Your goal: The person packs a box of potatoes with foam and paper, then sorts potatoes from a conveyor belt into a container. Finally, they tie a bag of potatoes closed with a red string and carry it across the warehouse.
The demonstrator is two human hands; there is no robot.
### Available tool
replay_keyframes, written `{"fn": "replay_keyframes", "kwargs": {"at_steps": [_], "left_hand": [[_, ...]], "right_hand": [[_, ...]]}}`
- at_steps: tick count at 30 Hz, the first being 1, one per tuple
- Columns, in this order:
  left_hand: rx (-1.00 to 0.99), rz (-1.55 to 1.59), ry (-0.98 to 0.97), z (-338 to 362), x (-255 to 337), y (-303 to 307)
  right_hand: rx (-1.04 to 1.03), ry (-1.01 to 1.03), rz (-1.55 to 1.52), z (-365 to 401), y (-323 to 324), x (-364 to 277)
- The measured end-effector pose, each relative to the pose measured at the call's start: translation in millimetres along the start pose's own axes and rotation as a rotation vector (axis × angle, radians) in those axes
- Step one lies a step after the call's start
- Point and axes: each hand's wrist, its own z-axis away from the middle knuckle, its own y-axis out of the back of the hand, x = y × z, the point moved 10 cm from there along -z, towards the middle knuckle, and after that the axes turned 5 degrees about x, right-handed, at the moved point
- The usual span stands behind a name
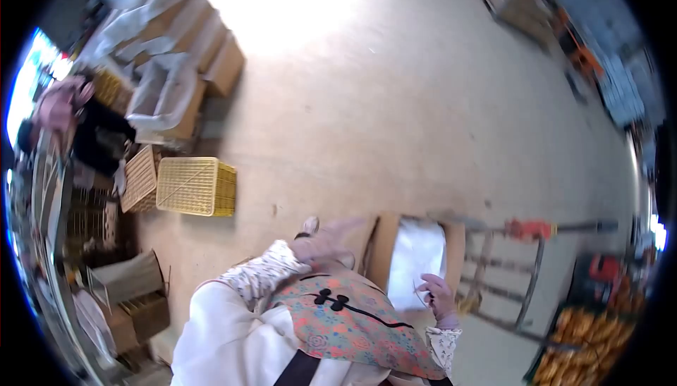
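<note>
My left hand [328,238] is stretched forward past the printed apron, smeared by motion, and its fingers do not show clearly. Beyond it lies the bare concrete floor. At the right, my right hand [438,298] hovers over the near right side of a cardboard box [381,248], its fingers loosely curled and apart, with nothing visible in them. A white liner [416,259] covers the inside of that box. The floral apron [352,315] hides part of the floor near my feet.
A metal hand cart [522,284] with a red part stands right of the box. Beside it is a crate of orange-brown goods [585,344]. A yellow basket [190,185] sits at left, near lined cartons [166,93] and a bending person [92,125].
</note>
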Motion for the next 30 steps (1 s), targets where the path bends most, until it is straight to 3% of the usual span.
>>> {"fn": "replay_keyframes", "kwargs": {"at_steps": [1, 4, 6, 9, 11, 13, 15, 18, 20, 21, 23, 26, 30], "left_hand": [[0.007, -0.141, -0.061, -8.7, 39.5, -0.1], [0.064, 0.066, -0.353, -10.0, 109.8, 16.8], [-0.189, 0.349, -0.238, 1.2, 99.8, 42.8], [-0.052, 0.448, 0.371, 51.4, 17.3, 120.3], [0.312, 0.532, 0.19, 86.5, -85.1, 188.9], [0.575, 0.278, 0.589, 166.2, -92.2, 300.0], [0.885, 0.152, 0.519, 225.7, -123.9, 381.0], [1.036, 0.184, 0.44, 271.3, -159.0, 459.3], [0.933, 0.07, 0.479, 260.3, -126.0, 508.0], [0.881, 0.012, 0.496, 251.5, -117.9, 533.2], [0.971, -0.03, 0.53, 242.9, -147.4, 573.3], [1.072, 0.055, 0.58, 225.3, -200.1, 637.9], [1.298, 0.133, 0.545, 223.9, -269.6, 713.7]], "right_hand": [[-0.153, 0.092, -0.015, -4.8, -46.1, -60.7], [-0.726, 0.086, 0.051, 11.1, -196.2, -171.4], [-0.994, 0.095, 0.07, 21.0, -262.0, -219.3], [-1.11, -0.062, 0.068, 10.7, -327.3, -266.3], [-1.053, -0.064, 0.144, -22.6, -365.5, -285.5], [-0.999, -0.015, 0.159, -54.9, -407.0, -315.7], [-0.986, 0.109, 0.086, -77.3, -446.6, -357.0], [-0.872, 0.364, 0.024, -123.7, -500.0, -416.7], [-0.755, 0.525, 0.026, -146.7, -532.1, -451.8], [-0.818, 0.472, -0.122, -158.6, -556.9, -468.4], [-0.919, 0.363, -0.427, -192.9, -592.8, -506.2], [-0.937, 0.335, -0.588, -260.1, -642.1, -577.7], [-0.783, 0.547, -0.421, -307.0, -741.4, -696.2]]}}
